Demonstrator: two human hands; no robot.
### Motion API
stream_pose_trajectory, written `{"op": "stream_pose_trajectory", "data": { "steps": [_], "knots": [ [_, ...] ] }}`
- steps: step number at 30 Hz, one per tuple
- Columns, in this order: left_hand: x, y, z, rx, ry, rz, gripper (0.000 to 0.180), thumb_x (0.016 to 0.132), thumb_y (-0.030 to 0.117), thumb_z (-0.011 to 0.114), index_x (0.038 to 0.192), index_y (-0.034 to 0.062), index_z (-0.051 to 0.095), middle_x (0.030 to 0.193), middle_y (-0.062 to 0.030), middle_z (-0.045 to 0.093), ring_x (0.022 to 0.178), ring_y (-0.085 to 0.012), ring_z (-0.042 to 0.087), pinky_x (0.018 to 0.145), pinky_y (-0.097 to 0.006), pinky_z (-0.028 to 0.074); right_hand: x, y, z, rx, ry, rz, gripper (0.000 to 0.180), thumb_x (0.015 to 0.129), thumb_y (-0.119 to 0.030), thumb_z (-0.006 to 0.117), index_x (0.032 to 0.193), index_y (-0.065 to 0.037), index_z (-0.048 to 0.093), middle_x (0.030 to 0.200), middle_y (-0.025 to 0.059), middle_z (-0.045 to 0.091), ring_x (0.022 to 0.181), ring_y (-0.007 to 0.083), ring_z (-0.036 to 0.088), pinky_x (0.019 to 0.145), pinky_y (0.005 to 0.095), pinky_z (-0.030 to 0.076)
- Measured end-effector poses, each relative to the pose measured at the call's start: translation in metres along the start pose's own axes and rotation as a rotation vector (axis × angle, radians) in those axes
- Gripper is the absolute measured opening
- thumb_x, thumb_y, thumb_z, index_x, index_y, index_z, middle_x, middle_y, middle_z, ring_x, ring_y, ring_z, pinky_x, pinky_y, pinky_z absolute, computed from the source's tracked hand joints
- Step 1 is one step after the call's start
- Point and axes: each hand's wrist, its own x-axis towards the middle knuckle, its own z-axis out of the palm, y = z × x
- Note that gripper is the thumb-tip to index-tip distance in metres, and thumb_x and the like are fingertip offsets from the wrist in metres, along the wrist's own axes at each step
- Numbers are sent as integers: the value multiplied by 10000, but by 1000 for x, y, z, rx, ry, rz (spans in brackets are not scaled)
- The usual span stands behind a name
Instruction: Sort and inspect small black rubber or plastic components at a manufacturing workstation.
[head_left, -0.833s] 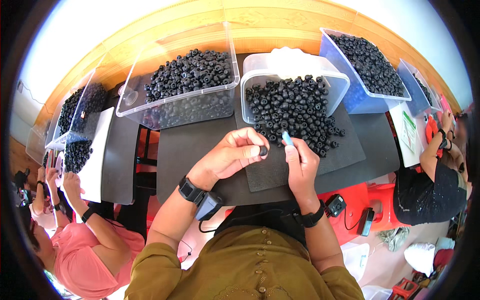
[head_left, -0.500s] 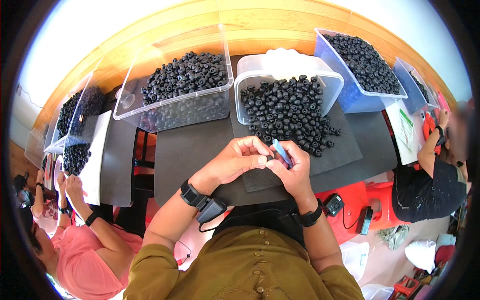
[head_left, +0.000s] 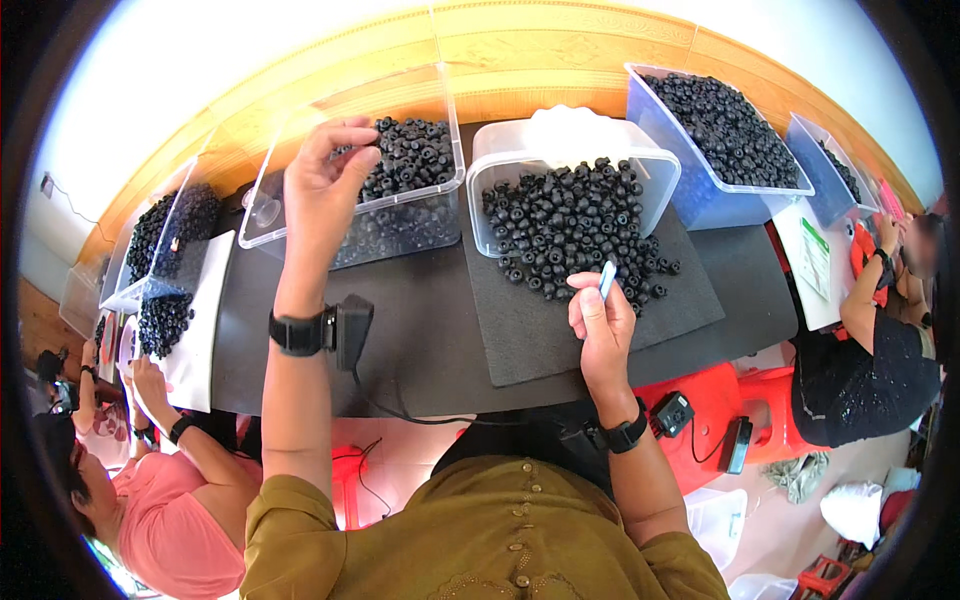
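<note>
My left hand [head_left: 330,180] is raised over the left clear bin [head_left: 400,205]. Its thumb and curled fingers are apart, and I make out nothing held between them. Many small round black pieces with holes [head_left: 415,150] fill that bin. In front of me, my right hand [head_left: 603,325] is closed round a slim light-blue tool [head_left: 607,279], whose end sticks up past the fingers; its lower part is hidden. Just beyond lies a heap of the same black pieces [head_left: 570,215], spilling from a tipped clear tub [head_left: 665,170] onto a dark mat [head_left: 530,345].
Another full bin [head_left: 715,195] stands at the back right, with a smaller one [head_left: 820,190] farther right. At the left, a person in pink [head_left: 180,510] works beside a white board [head_left: 215,330]. A person in black [head_left: 865,385] sits at the right. A cable hangs from my left wrist device [head_left: 350,330].
My left hand has left my right hand and the small black piece between them, moving up and left over the left bin. My right hand has shifted slightly right, keeping the blue tool.
</note>
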Motion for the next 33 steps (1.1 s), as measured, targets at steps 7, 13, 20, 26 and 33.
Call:
{"op": "stream_pose_trajectory", "data": {
  "steps": [7, 13, 20, 26, 33],
  "knots": [
    [-80, 2, 63, 378, -501, 264, 166, 742, -6, 710, 897, 35, 668, 936, -112, 666, 924, -281, 635, 814, -362, 516, -2, -1, 2, -55, -18, 1, 200, 974, -184, 531, 1028, -15, 622, 671, -39, 491, 606, 33, 432, 535, 191, 327],
    [-97, -33, 88, 392, -697, 112, 246, 750, 14, 696, 987, 11, 629, 981, -143, 605, 893, -369, 608, 794, -398, 515, -2, -5, 5, -162, -45, -22, 178, 959, -156, 549, 991, -4, 633, 680, -37, 519, 616, 42, 470, 553, 205, 372],
    [-101, -26, 84, 2, -754, -241, 213, 803, 5, 697, 999, 2, 612, 1005, -95, 627, 871, -218, 666, 764, -317, 543, -3, -1, 3, -238, -54, -27, 166, 942, -144, 568, 1000, -3, 636, 689, -32, 526, 618, 38, 461, 556, 209, 375],
    [-111, -34, 72, -1059, -577, -844, 212, 890, 36, 647, 1090, 40, 577, 1162, -131, 604, 989, -175, 638, 802, -254, 548, -3, -2, 3, -256, -105, -114, 174, 935, -152, 568, 1006, -8, 635, 683, -32, 524, 617, 49, 463, 557, 224, 377],
    [-116, -34, 72, -1175, -544, -943, 199, 912, 60, 629, 1106, 51, 588, 1115, -67, 618, 969, -148, 630, 827, -240, 536, -2, -4, 13, -466, -141, -265, 179, 907, -176, 601, 964, -10, 639, 663, 61, 533, 536, 147, 481, 516, 279, 382]
  ]
}}
